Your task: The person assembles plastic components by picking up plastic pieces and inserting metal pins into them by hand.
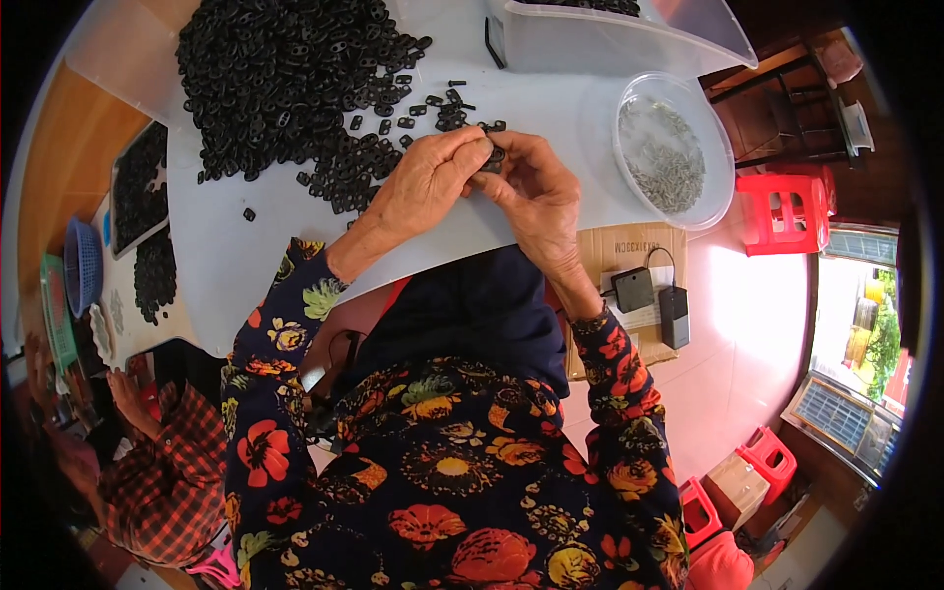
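Note:
My left hand [429, 179] and my right hand [543, 200] meet over the near part of the white tabletop [285, 261]. Between their fingertips is a small black plastic piece [495, 158], partly covered by the fingers. Both hands are closed in a pinch on it. Just beyond them lie loose pieces of the same black kind, running back to a large heap of black plastic pieces [285, 88] at the far left. A round clear tub [723, 162] right of my right hand holds many small silvery metal parts, too small to name.
A clear plastic bin [629, 44] stands at the far right. Below the table's right side, a cardboard box [610, 251] carries two black devices. Red stools [782, 214] stand on the floor. At left, a person in a checked shirt [177, 472] sits near a blue basket [84, 265].

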A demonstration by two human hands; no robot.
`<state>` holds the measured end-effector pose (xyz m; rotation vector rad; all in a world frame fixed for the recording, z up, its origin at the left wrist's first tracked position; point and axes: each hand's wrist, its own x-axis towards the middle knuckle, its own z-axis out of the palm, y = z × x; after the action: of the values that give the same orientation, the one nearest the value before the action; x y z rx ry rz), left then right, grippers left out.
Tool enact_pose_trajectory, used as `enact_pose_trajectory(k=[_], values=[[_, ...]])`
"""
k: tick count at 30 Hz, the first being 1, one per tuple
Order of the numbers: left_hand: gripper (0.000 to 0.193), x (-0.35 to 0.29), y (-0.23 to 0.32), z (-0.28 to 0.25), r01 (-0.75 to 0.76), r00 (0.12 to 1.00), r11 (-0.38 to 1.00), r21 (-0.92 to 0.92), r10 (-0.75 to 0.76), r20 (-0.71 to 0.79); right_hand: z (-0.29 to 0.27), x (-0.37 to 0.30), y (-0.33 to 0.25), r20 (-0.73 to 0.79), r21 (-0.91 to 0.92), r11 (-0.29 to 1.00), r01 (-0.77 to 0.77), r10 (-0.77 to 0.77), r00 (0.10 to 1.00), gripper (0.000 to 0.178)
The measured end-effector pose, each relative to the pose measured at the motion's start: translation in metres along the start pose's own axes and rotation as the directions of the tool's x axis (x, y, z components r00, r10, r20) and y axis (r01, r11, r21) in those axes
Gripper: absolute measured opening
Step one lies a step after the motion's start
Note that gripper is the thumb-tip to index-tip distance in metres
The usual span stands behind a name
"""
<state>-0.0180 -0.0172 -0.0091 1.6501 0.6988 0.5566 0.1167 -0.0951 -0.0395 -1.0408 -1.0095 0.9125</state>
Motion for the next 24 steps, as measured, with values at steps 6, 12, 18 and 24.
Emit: enact_pose_trajectory(k=[6, 12, 18, 24], values=[[0.031, -0.001, -0.004, 0.0, 0.002, 1.0, 0.999, 0.046, -0.003, 0.022, -0.004, 0.0, 0.0, 0.024, -0.224, 0.973, 0.047, -0.043, 0.999, 0.032], [0.032, -0.004, -0.01, 0.004, -0.029, 0.998, 1.0, 0.013, 0.028, 0.056, -0.01, -0.001, -0.007, 0.107, -0.471, 0.867, 0.161, -0.125, 0.986, 0.029], [0.031, -0.005, -0.01, 0.007, -0.049, 0.998, 0.998, 0.031, 0.048, 0.046, -0.011, -0.002, -0.007, 0.111, -0.485, 0.853, 0.196, -0.162, 0.981, 0.027], [0.031, -0.007, -0.008, 0.011, -0.047, 0.998, 0.998, 0.034, 0.045, 0.046, -0.009, -0.004, -0.007, 0.092, -0.416, 0.893, 0.173, -0.148, 0.985, 0.023]])
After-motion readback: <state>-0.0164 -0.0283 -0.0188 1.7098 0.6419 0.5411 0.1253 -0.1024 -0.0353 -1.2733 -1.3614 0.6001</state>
